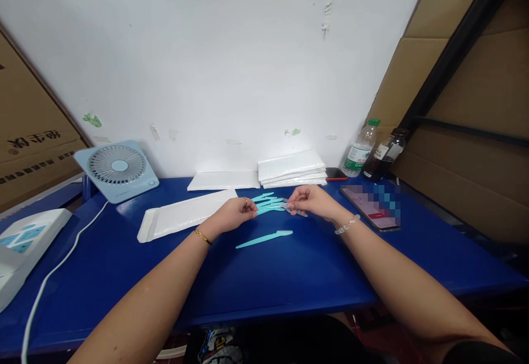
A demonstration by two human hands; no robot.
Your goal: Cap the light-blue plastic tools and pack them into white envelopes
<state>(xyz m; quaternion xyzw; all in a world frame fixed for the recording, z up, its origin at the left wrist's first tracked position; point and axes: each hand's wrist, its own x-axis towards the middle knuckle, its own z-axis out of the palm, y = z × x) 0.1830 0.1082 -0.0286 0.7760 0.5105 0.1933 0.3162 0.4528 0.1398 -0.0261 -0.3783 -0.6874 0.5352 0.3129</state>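
Observation:
My left hand (pixel 236 212) is closed in a pinch on the handle end of a turquoise eyebrow razor (pixel 270 208). At the razor's other end, the fingers of my right hand (pixel 309 201) pinch its pale, clear tip. Several similar razors lie close together behind and under my fingers, partly hidden, so which pieces are lifted is hard to tell. One loose eyebrow razor (pixel 263 239) rests alone on the blue table nearer to me, its pale blade end pointing right. Beside my left hand lies a white padded envelope (pixel 182 216), its flap end toward the left.
Stacked white envelopes (pixel 291 167) and another flat envelope (pixel 223 180) lie by the wall. A blue fan (pixel 119 168) with a white cable stands left, near a white device (pixel 31 248). To the right are a phone (pixel 367 207), a water bottle (pixel 361 149) and a dark bottle (pixel 384 155).

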